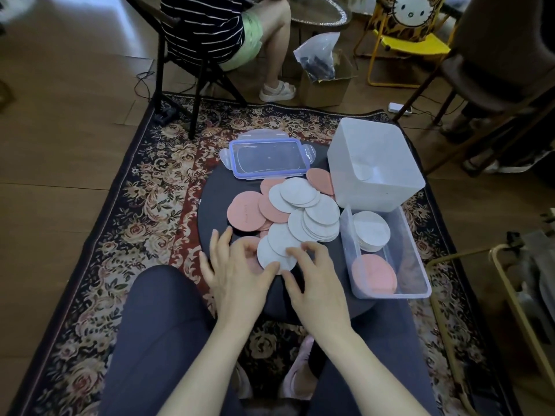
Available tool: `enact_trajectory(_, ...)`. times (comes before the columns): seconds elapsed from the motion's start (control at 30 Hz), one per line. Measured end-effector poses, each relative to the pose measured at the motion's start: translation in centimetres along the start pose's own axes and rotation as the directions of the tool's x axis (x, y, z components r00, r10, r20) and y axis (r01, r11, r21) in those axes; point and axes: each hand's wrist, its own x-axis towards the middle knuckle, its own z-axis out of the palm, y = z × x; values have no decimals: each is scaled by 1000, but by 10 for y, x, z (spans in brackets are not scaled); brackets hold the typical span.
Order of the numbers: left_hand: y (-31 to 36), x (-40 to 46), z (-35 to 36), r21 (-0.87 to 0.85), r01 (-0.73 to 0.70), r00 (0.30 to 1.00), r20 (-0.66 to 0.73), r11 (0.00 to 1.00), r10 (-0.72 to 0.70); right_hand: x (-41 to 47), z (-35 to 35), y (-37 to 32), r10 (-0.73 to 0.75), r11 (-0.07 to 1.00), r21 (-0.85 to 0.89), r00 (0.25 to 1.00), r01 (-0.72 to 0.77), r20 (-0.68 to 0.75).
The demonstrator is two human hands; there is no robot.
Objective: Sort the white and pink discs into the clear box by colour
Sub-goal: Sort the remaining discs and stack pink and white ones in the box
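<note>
White discs (315, 217) and pink discs (244, 213) lie heaped on a small round dark table (216, 184). To the right stands the clear box (420, 271), with a stack of white discs (371, 231) in its far half and pink discs (374, 274) in its near half. My left hand (237, 271) lies over a pink disc at the heap's near edge, and its thumb touches a white disc (270, 252). My right hand (312, 277) has its curled fingers on that same white disc's near right edge.
The box's blue-rimmed lid (268, 157) lies at the table's far side. A tall white tub (375, 163) stands behind the box. A seated person (240, 34) on a black chair, a cardboard box (327, 82) and a yellow chair (408, 46) stand beyond the rug.
</note>
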Motion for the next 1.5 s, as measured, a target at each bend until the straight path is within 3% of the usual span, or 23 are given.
enact_trajectory(0.2,2,3,-4,-196,39,996,-65,980,-53,-2,-2,1,23,999,46,998,-20,-58)
enact_trajectory(0.3,1,-1,-10,-263,44,977,-192,964,-97,-4,-1,3,19,998,55,996,-15,-83)
enact_trajectory(0.37,7,-3,-20,-421,85,959,-211,903,-188,-4,-1,2,43,996,76,995,-37,-87)
enact_trajectory(0.43,12,-3,-27,-585,169,947,-129,794,-296,-2,-1,0,75,995,75,993,-68,-88)
enact_trajectory(0.57,14,1,-31,-733,298,919,45,612,-393,0,-1,-7,150,987,64,985,-145,-79)
enact_trajectory(0.63,14,2,-30,-812,353,902,165,465,-398,1,-3,-10,229,969,110,971,-221,-65)
enact_trajectory(0.77,10,4,-27,-849,415,882,288,327,-372,4,-7,-11,333,905,283,943,-318,-4)
enact_trajectory(0.9,10,6,-24,-849,429,872,300,310,-386,-2,-6,-13,342,852,436,939,-290,-44)
enact_trajectory(1.03,10,5,-23,-843,430,872,297,323,-389,-8,-6,-19,422,688,669,905,-282,-52)
enact_trajectory(1.17,10,2,-20,-841,406,899,298,357,-322,-3,-10,-26,459,556,770,888,-313,29)
enact_trajectory(1.33,10,2,-19,-844,429,903,392,322,-177,8,-14,-33,387,613,723,919,-317,74)
enact_trajectory(1.43,9,2,-18,-848,430,903,396,309,-168,17,-15,-29,366,744,586,930,-321,44)
enact_trajectory(1.5,7,4,-16,-860,421,903,371,286,-216,27,-18,-27,325,865,407,946,-295,-4)
